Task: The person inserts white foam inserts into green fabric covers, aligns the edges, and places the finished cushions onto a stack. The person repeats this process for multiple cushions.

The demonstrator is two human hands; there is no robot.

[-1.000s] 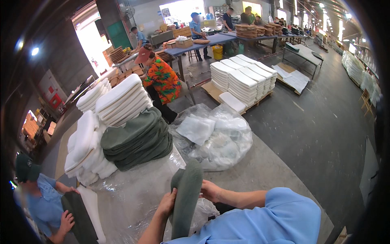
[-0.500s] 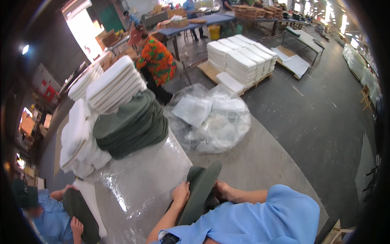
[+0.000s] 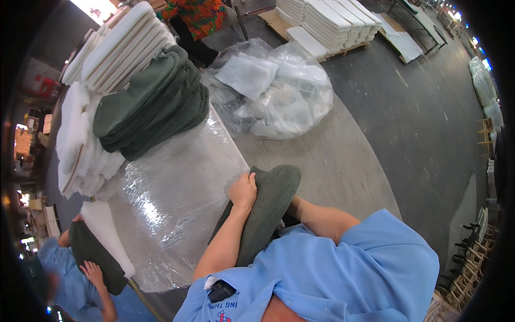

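Note:
A dark green fabric cushion cover (image 3: 271, 206) is held upright against my front, its rounded end pointing away from me. My left hand (image 3: 244, 191) has its fingers closed on the cover's left edge. Behind the cover's right side my right hand is hidden; only the right forearm (image 3: 327, 219) shows, so its fingers cannot be made out. Beyond, on the plastic-wrapped work surface (image 3: 171, 188), lies a pile of dark green covers (image 3: 153, 104).
White cushion pads (image 3: 126, 48) are stacked at the far left, with fluffy white padding (image 3: 80, 142) beside them. A clear plastic bundle (image 3: 284, 94) lies beyond the cover. At the lower left a co-worker (image 3: 80, 268) handles another green piece. More white pads (image 3: 327, 24) stand on a pallet.
My view has tipped downward, so the stacks sit higher in the picture. The cover has turned to show more of its broad face, and my right hand has gone out of sight behind it.

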